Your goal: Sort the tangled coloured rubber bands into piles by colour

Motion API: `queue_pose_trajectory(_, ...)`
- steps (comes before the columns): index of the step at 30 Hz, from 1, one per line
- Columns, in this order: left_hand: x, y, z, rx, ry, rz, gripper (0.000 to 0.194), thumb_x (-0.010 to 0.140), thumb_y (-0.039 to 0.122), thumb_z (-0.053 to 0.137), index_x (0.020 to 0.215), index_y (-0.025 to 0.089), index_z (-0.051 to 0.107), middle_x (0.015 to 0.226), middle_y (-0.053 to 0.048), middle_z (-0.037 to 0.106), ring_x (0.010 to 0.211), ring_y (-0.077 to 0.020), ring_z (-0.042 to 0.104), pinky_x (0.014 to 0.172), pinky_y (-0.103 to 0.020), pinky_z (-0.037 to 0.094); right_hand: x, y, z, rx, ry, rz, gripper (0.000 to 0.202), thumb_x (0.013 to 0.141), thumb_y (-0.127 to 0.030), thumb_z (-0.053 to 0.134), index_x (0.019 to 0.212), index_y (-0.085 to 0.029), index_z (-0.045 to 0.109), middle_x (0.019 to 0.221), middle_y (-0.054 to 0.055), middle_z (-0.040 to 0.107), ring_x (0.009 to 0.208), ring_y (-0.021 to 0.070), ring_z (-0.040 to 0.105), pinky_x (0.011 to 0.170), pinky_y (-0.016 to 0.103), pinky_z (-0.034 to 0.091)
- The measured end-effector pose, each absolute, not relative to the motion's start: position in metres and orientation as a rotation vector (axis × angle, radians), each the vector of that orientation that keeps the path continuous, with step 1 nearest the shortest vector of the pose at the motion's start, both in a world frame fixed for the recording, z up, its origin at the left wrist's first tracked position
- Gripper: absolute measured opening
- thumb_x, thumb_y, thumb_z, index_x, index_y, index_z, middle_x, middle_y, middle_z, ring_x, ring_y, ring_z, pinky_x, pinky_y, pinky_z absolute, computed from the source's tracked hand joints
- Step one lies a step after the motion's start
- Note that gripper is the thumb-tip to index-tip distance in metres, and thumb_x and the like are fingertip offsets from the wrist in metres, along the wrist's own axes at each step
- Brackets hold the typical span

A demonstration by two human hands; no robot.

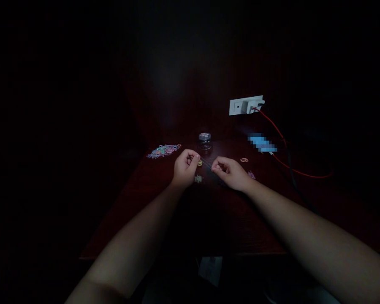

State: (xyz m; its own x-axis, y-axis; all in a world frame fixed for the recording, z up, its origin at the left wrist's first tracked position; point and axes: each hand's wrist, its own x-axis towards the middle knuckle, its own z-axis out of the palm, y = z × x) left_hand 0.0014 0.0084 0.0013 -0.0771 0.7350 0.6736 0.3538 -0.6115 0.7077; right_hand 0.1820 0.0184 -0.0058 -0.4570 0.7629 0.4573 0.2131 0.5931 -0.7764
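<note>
A thin rubber band is stretched in two fine strands between my hands, above the table. My left hand pinches one end between thumb and fingers. At the other end, my right hand closes its fingertips on the band. Just beyond my left fingers lie a few yellow bands, partly covered. Nearer to me is a small pale greenish bunch of bands. To the right of my right hand are orange bands and a purple bunch.
A heap of mixed coloured bands lies at the table's left. Behind my hands stands a small clear lidded jar. A blurred blue-screened device connects through a red cable to a wall socket. The dark red table is dimly lit.
</note>
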Motion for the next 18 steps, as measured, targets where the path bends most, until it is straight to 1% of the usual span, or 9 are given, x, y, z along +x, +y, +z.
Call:
queue_pose_trajectory(2, -0.0006, 0.0091, 0.0029, 1.841, 1.175, 1.775, 0.013, 0.086, 0.027, 0.054, 0.079, 0.016, 0.056, 0.067, 0.001, 0.058, 0.059, -0.0091, 0.052, 0.057, -0.021, 0.041, 0.1818, 0.0179, -0.0059, -0.769, -1.984, 0.830, 0.012, 0.082, -0.025, 0.054, 0.075, -0.016, 0.052, 0.062, -0.004, 0.042, 0.057, 0.0096, 0.037, 0.053, 0.023, 0.030)
queue_pose_trajectory(4, -0.0010, 0.0087, 0.0026, 1.888, 1.182, 1.711, 0.013, 0.085, 0.026, 0.055, 0.078, 0.016, 0.057, 0.067, 0.001, 0.058, 0.059, -0.0090, 0.052, 0.057, -0.020, 0.041, 0.1819, 0.0181, -0.0069, -0.771, -1.990, 0.822, 0.012, 0.082, -0.025, 0.054, 0.075, -0.016, 0.053, 0.062, -0.004, 0.042, 0.057, 0.0096, 0.037, 0.053, 0.023, 0.030)
queue_pose_trajectory(8, 0.0009, 0.0066, -0.0018, 2.143, 1.134, 1.367, 0.012, 0.081, 0.026, 0.059, 0.079, 0.015, 0.061, 0.070, 0.001, 0.059, 0.062, -0.0087, 0.052, 0.057, -0.020, 0.040, 0.1838, 0.0216, -0.0116, -0.787, -1.980, 0.794, 0.009, 0.081, -0.024, 0.055, 0.077, -0.016, 0.053, 0.062, -0.004, 0.044, 0.056, 0.0095, 0.039, 0.052, 0.023, 0.030)
queue_pose_trajectory(10, 0.0019, 0.0060, -0.0036, 2.189, 1.121, 1.250, 0.013, 0.081, 0.027, 0.060, 0.080, 0.014, 0.062, 0.070, 0.000, 0.060, 0.062, -0.0087, 0.051, 0.057, -0.020, 0.040, 0.1849, 0.0240, -0.0140, -0.793, -1.963, 0.781, 0.008, 0.081, -0.024, 0.056, 0.078, -0.016, 0.053, 0.063, -0.003, 0.045, 0.056, 0.0096, 0.040, 0.052, 0.023, 0.031)
queue_pose_trajectory(18, 0.0018, 0.0077, -0.0032, 2.165, 1.184, 1.235, 0.014, 0.081, 0.028, 0.059, 0.082, 0.014, 0.063, 0.071, -0.001, 0.061, 0.063, -0.0093, 0.052, 0.057, -0.020, 0.040, 0.1846, 0.0231, -0.0137, -0.789, -1.979, 0.782, 0.008, 0.081, -0.025, 0.056, 0.079, -0.017, 0.054, 0.064, -0.004, 0.046, 0.056, 0.0094, 0.039, 0.053, 0.023, 0.033)
